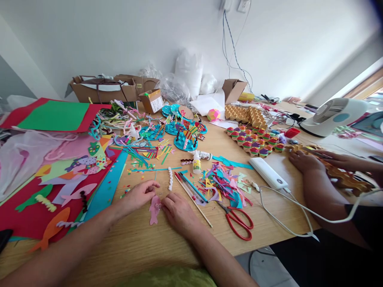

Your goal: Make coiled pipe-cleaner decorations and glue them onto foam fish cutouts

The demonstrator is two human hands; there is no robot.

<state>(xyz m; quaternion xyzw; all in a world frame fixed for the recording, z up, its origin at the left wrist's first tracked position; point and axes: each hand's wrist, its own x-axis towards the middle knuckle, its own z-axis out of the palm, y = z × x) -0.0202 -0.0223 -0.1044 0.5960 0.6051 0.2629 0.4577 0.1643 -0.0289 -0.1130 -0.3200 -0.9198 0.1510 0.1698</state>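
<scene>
A pink paper fish [154, 210] lies on the wooden table between my hands, with a small shiny spot near its upper right edge. My left hand [139, 196] is just above and left of it, fingers bent, thumb apart from the forefinger and close to the fish's top. On the other side, my right hand [180, 213] has its fingers curled together against the fish's right edge; the fingertips are partly hidden. A white twisted pipe cleaner [170, 178] lies beyond my hands. A small white glue bottle [196, 163] stands upright behind it.
Right of my hands lie pens [194, 187], a wooden stick [203, 211], paper scraps [223, 181] and red-handled scissors [239, 223]. A white power bank [267, 174] trails a cable. A co-worker's hands [308, 161] work at an egg carton. Coloured sheets [101, 199] carry paper fish at left.
</scene>
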